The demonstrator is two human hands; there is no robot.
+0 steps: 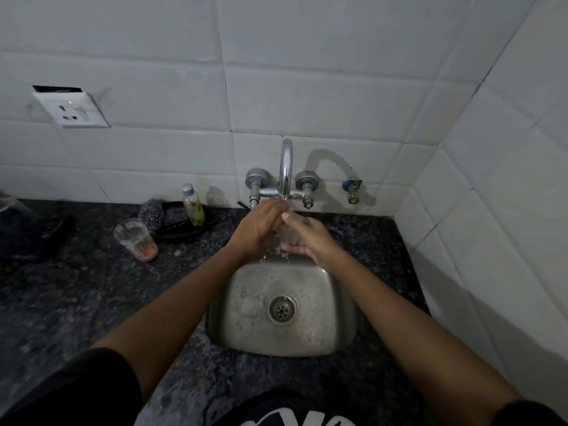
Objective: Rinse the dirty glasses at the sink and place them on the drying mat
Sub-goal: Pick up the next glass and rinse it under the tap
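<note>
Rinsing under the tap (285, 170), the person keeps a clear glass (284, 230) over the sink (281, 305) so the runoff falls toward the drain. The right hand (307, 239) has its grip curled round the glass from the side; the left hand (261, 226) closes over its near side and rim, probably rubbing it, though the blur hides the fingers. A second dirty glass (136, 239) stands on the desk (92, 287), well left of the sink.
</note>
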